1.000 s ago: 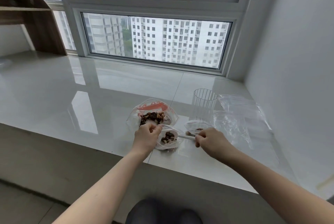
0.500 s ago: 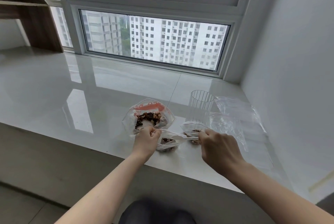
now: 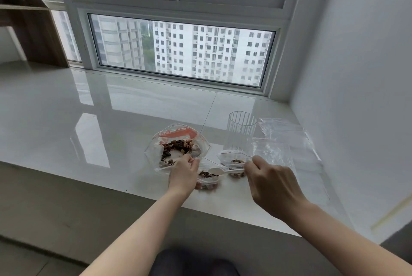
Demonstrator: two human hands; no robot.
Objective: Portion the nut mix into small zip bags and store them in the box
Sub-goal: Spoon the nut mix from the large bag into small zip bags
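Both bare forearms reached forward from the bottom edge of the head view toward the near rim of the glossy white counter (image 3: 66, 119). The left hand (image 3: 184, 174) was seen from the back, its fingers curled over the near edge of a small zip bag (image 3: 209, 178) and holding its mouth; the fingertips themselves were hidden behind the knuckles, so exactly how they pinched the plastic could not be told. The right hand (image 3: 270, 183) was turned knuckles-up, its thumb and forefinger pinching the end of a white plastic spoon (image 3: 225, 171), which lay roughly level with its bowl over the mouth of that bag. A little nut mix showed dark inside the bag, partly covered by the left hand. Just beyond it sat the large bag of nut mix (image 3: 178, 148), open, with a red strip at its far rim. A second small bag (image 3: 234, 162) with a few nuts lay behind the spoon, partly screened by it and by the right hand. A clear ribbed cup (image 3: 242, 129) stood farther back, and flat empty bags (image 3: 285, 142) lay to its right, their edges hard to make out against the pale surface. A wooden shelf (image 3: 29, 21) was cut off at the upper left. A dark shape at the bottom centre was too cropped to identify.
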